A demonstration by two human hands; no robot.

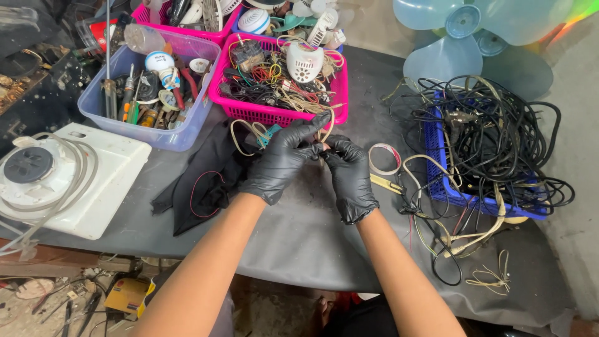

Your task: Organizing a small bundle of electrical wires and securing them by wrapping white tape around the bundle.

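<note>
Hands in black gloves meet over the table [299, 237]: left hand [282, 161] and right hand [349, 176] each pinch a thin pale wire [325, 132], just near the pink basket [281, 112].

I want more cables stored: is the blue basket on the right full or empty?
Full: black cables heap above the blue basket and spill over its rim.
</note>
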